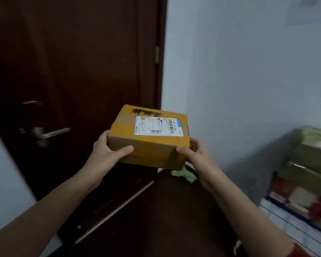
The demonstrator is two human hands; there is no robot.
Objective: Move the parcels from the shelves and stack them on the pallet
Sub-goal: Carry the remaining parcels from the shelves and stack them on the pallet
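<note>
Here, nearest the camera, two bare forearms reach forward from the bottom edge, one from 7 o'clock and one from 5 o'clock. The left hand [107,154] clasps the near-left corner of a cardboard parcel [148,140], thumb laid across the front face and fingers wrapped round the left side. The right hand [195,156] grips the near-right corner the same way, thumb on the front face and fingers curled behind the right side. The parcel is held in the air between them at frame centre, tilted slightly, sealed with yellow-brown tape, with a white shipping label [158,126] on top and black scribble toward its far edge. Just below it at 5 o'clock lies something pale green, partly hidden. At 4 o'clock stands a blurred stack of packages [308,173]. Beyond, from 9 to 12 o'clock, is a dark brown door [72,62] with a metal handle [50,133]; a pale wall [239,71] fills 1 to 3 o'clock.
</note>
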